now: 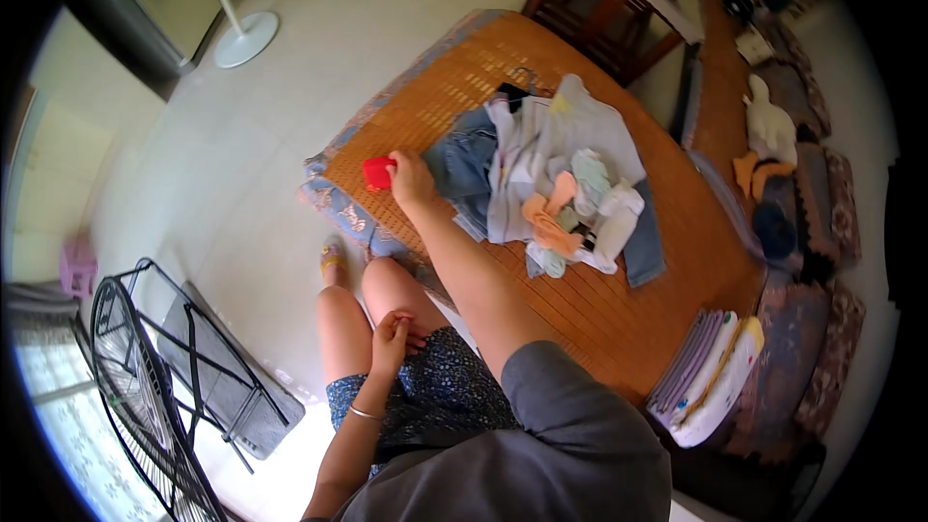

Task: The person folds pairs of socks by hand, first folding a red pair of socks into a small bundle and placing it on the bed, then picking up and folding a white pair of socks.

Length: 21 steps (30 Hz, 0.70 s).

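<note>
My right hand (pixel 410 180) is closed on a small red object (pixel 378 173) over the left edge of the woven mat (pixel 580 302). Just right of it lie blue jeans (pixel 467 157), partly under a heap of white and grey clothes (pixel 604 126). Orange socks (pixel 551 217) and several pale socks (pixel 619 222) rest on top of that heap. My left hand (pixel 394 335) is at my lap, on the patterned shorts, its fingers curled together; whether anything is between them is too small to tell.
Folded cloths (pixel 710 372) are stacked at the mat's lower right. A sofa with cushions (pixel 793 348) and a white plush toy (pixel 770 121) runs along the right. A black fan (pixel 140 396) and folded rack stand lower left, a wooden stool (pixel 604 14) beyond the mat.
</note>
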Motion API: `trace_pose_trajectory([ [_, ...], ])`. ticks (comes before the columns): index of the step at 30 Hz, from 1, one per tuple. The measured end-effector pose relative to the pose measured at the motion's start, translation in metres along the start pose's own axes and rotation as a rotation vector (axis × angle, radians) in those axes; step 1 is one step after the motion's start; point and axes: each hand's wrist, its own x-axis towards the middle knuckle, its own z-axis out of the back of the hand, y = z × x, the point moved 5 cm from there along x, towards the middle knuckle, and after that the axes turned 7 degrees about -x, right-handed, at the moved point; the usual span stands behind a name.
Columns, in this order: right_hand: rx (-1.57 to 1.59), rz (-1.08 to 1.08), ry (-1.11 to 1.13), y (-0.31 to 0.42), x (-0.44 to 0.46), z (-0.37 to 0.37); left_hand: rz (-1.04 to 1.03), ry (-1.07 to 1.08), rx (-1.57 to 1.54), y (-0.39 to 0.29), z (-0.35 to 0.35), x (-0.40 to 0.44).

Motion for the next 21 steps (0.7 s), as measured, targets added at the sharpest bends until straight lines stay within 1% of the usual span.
trace_pose_trajectory([
  [1,0.019,0.006,0.016,0.001,-0.002,0.002,0.003,0.022,0.011,-0.001,-0.001,-0.001],
  [3,0.029,0.007,0.018,-0.004,-0.006,0.020,-0.011,-0.035,0.035,-0.004,-0.001,-0.003],
  [5,0.250,-0.015,0.137,-0.008,-0.021,0.036,-0.012,-0.018,0.043,-0.007,-0.003,-0.005],
  [6,0.285,0.047,0.133,-0.012,-0.030,0.054,-0.025,-0.023,0.062,-0.006,-0.003,-0.004],
  [7,0.278,0.036,0.122,-0.020,-0.043,0.074,-0.037,-0.029,0.083,-0.004,-0.001,-0.004],
  [9,0.537,0.025,0.132,-0.042,-0.065,0.118,-0.049,-0.010,0.093,0.000,-0.002,-0.003],
  [10,0.634,0.075,-0.009,-0.061,-0.076,0.137,-0.068,-0.012,0.098,0.002,0.000,-0.002],
  [14,0.483,-0.171,-0.402,-0.152,-0.116,0.229,-0.091,-0.037,0.097,0.003,0.000,-0.003],
  [15,0.558,-0.284,-0.388,-0.203,-0.123,0.222,-0.096,-0.045,0.098,0.004,0.000,-0.004],
  [16,0.630,-0.373,-0.368,-0.212,-0.130,0.240,-0.093,-0.051,0.114,0.005,0.001,-0.004],
  [17,0.631,-0.372,-0.373,-0.223,-0.133,0.249,-0.097,-0.048,0.117,0.006,0.001,-0.004],
  [19,0.498,-0.184,-0.299,-0.234,-0.127,0.260,-0.103,-0.058,0.128,0.008,0.002,-0.005],
  [20,0.398,-0.167,-0.237,-0.237,-0.122,0.260,-0.111,-0.061,0.145,0.009,0.003,-0.005],
  [21,0.401,-0.165,-0.232,-0.239,-0.118,0.260,-0.110,-0.067,0.143,0.008,0.001,-0.007],
])
